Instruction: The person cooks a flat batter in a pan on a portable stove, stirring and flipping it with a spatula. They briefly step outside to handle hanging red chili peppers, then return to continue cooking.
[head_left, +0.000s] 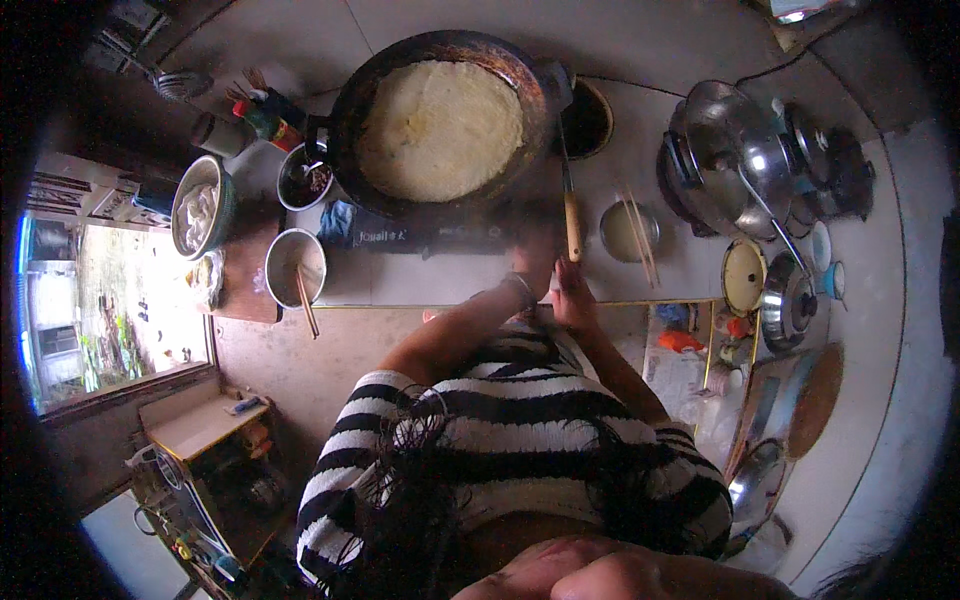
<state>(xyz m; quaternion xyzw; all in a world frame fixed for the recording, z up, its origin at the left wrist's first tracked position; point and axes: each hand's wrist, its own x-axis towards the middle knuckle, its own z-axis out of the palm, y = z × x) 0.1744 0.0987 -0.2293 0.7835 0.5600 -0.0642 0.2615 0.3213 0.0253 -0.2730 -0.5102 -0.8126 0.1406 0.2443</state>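
Observation:
A large dark wok (536, 135) sits on a black tabletop cooker (431, 234), with a wide pale-yellow pancake (442, 131) spread inside. My left hand (531, 251) is blurred in front of the cooker's right part, a bracelet at its wrist; its fingers are hard to make out. My right hand (574, 300) is beside it at the counter's front edge, fingers curled near a small pale patch I cannot identify. Just beyond those fingers is the wooden handle (573, 225) of a long metal utensil leaning toward the wok; contact is unclear.
To the left are a white bowl (279, 262) with chopsticks, a bowl with dark contents (289, 196), a basket (225, 217) and a sauce bottle (281, 135). On the right stand a small bowl (613, 232) with chopsticks across it, a dark-filled bowl (589, 120) and a steel pot (720, 165).

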